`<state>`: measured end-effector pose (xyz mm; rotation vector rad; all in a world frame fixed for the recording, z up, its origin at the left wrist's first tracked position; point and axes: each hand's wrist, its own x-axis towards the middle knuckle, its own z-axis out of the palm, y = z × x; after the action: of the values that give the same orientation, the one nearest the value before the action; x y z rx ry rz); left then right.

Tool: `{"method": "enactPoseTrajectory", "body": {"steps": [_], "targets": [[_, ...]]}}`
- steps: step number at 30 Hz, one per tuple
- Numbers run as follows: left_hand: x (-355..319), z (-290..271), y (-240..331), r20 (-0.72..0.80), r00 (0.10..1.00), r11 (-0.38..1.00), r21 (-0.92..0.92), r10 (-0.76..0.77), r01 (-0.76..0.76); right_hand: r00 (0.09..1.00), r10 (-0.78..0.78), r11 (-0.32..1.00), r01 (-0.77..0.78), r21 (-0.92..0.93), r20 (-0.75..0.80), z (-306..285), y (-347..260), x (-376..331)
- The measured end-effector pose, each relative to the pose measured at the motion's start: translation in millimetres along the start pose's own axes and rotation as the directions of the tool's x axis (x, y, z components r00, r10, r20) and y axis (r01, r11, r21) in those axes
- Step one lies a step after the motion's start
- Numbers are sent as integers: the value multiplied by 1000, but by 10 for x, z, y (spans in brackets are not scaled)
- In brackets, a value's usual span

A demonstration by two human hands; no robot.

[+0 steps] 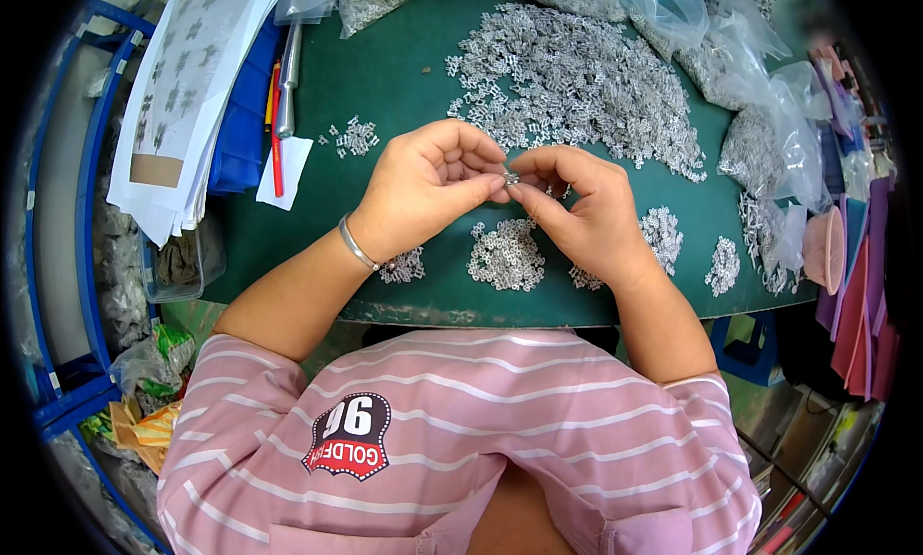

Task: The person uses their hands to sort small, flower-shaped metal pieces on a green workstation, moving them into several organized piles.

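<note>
A loose, dusty-pink shirt (433,382) with thin white stripes fills the lower part of the frame, the stripes bowing across the chest and running at a slant over its short, wide sleeves (240,387). Left of centre on the chest sits a shield-shaped patch (348,437), black above and red below, with white characters and a dotted light edging. At the bottom centre, the open neckline spreads into a plain pink collar (336,540). A smooth, narrow silver-coloured bangle (357,242) circles the wrist of the left hand (428,180); the forearms are uncovered.
</note>
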<state>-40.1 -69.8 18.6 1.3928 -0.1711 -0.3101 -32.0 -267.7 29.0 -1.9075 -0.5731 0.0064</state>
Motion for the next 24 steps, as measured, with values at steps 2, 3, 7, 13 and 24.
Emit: {"method": "enactPoseTrajectory", "body": {"steps": [2, 3, 7, 13, 24], "targets": [[-15, 3, 6, 13, 1000, 1000, 27, -5, 4, 998, -57, 998, 58, -36, 36, -29, 13, 3], [-27, 7, 5, 24, 1000, 999, 48, -10, 9, 995, -84, 995, 87, -54, 54, -49, 23, 2], [-68, 32, 70, 178, 961, 860, 434, 212, -270, 969, -193, 978, 203, -53, 152, -157, 62, 18], [-68, 32, 38, 386, 848, 675, 519, 363, -525, 944, -122, 991, 133, -14, 308, -200, -8, -71], [-27, -208, 176, 148, 901, 614, 686, 408, -391, 938, -221, 826, 325, -461, 266, -220, -87, 58]]}}
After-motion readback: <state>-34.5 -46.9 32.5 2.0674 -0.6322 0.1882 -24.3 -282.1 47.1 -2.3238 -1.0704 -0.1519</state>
